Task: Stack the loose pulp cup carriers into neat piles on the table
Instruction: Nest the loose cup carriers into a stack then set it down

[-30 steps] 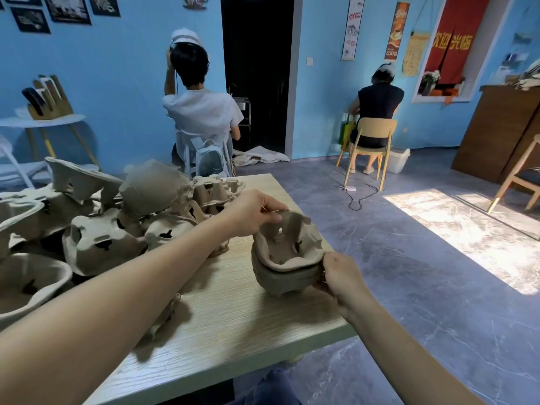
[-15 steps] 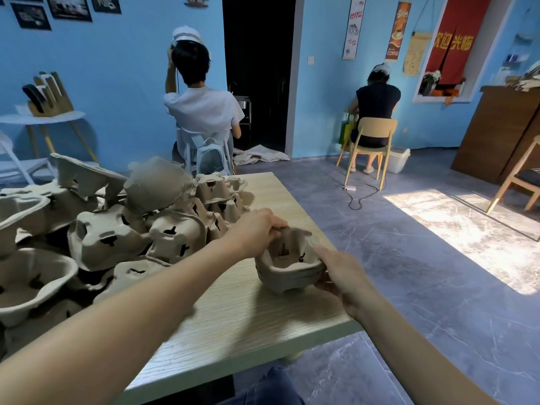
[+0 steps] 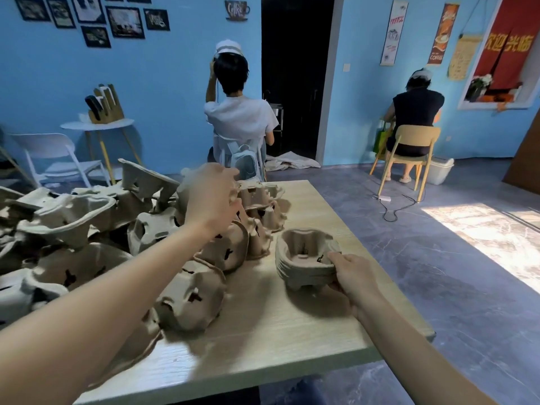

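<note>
A small neat stack of nested pulp cup carriers (image 3: pixel 301 258) stands on the wooden table (image 3: pixel 292 337) near its right edge. My right hand (image 3: pixel 349 277) grips the stack's near right rim, thumb on top and fingers below. My left hand (image 3: pixel 214 197) hovers, blurred, above the big heap of loose carriers (image 3: pixel 96 229) to the left. Its fingers bend loosely toward a carrier at the back (image 3: pixel 257 195), and I see nothing held in it.
Loose carriers cover the table's left half, some upside down (image 3: pixel 190 296). Bare wood shows at the front and far right corner. Beyond the table two people sit with their backs turned, one on a white chair (image 3: pixel 242 133), one on a wooden chair (image 3: pixel 415 141).
My left hand has let go of the stack's rim and moved up and left over the heap. The stack has settled on the table, still held by my right hand.
</note>
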